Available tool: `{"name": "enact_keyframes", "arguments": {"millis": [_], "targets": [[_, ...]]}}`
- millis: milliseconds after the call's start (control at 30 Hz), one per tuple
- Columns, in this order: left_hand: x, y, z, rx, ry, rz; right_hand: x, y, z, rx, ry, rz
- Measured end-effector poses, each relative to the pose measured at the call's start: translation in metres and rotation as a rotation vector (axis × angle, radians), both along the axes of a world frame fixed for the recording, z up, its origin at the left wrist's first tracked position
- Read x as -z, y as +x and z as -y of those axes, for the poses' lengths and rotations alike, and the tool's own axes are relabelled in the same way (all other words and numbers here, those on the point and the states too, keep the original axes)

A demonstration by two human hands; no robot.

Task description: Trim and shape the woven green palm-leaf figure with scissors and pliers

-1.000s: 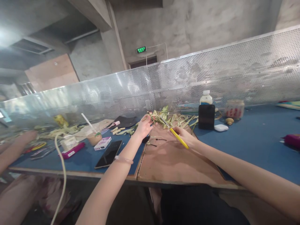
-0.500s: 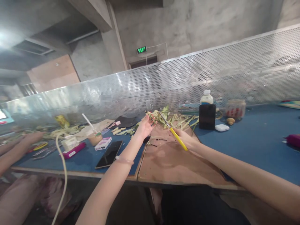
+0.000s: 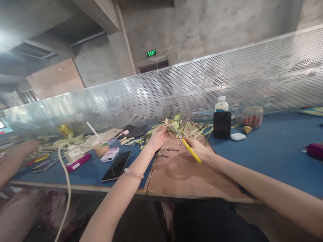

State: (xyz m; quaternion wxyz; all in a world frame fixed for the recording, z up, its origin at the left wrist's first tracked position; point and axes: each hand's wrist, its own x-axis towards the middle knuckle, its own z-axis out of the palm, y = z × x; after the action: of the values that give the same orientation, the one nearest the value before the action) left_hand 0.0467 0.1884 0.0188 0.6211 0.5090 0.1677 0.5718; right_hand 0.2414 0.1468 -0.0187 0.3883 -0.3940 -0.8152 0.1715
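Observation:
My left hand (image 3: 158,137) is closed around a small bunch of pale green and reddish plant-like pieces (image 3: 167,123), at the far end of the brown board (image 3: 186,178). My right hand (image 3: 193,148) grips a slim tool with a yellow handle (image 3: 191,151) and a thin metal front end. The metal tip reaches the bunch beside my left fingers; its exact kind cannot be made out. Behind both hands lies a heap of pale green leaves and stems (image 3: 191,129). A few short dark bits (image 3: 173,150) lie on the board below.
Left on the blue table are a phone (image 3: 116,166), a small box (image 3: 110,154) and a cup with straw (image 3: 101,149). Another person's arm (image 3: 17,156) is further left. A black upright panel (image 3: 222,125), a bottle (image 3: 221,104) and a white case (image 3: 238,136) stand right. A perforated metal screen (image 3: 141,94) runs behind.
My left hand has turned and its fingers have drawn in around the bunch, nearer the tool. My right hand has hardly moved. The other person's arm has shifted slightly left.

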Motion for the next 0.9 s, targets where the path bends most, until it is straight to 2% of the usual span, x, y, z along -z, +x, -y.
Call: {"name": "enact_keyframes", "arguments": {"millis": [900], "targets": [[0.0003, 0.0008, -0.0007, -0.042, 0.010, 0.049, -0.0039, -0.0018, 0.0025, -0.012, -0.041, 0.021]]}}
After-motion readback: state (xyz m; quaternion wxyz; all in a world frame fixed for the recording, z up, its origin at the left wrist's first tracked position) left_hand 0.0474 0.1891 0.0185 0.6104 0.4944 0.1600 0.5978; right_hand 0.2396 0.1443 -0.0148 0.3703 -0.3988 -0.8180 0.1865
